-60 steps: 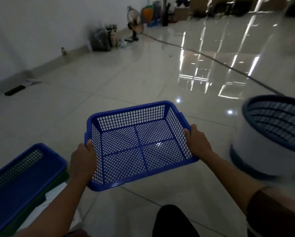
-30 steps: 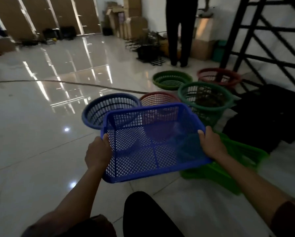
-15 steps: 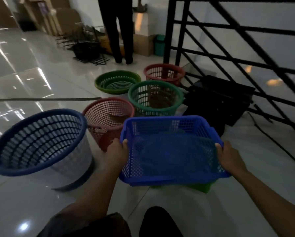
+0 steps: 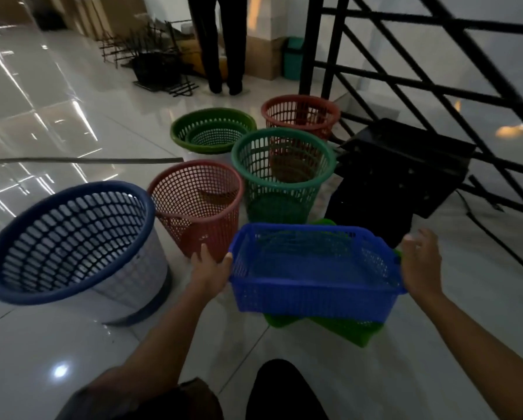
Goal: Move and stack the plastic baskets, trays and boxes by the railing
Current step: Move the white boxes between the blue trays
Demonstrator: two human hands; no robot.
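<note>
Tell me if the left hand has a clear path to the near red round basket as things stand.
Probably yes. The left hand sits open beside the blue rectangular basket, just in front of the red round basket, with nothing visible between them.

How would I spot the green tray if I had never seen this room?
Start at the black railing on the right and come down past the round baskets on the floor. In front of the tall green basket sits a blue rectangular basket. The green tray lies directly under it, flat and bright green, only its edges peeking out.
</note>
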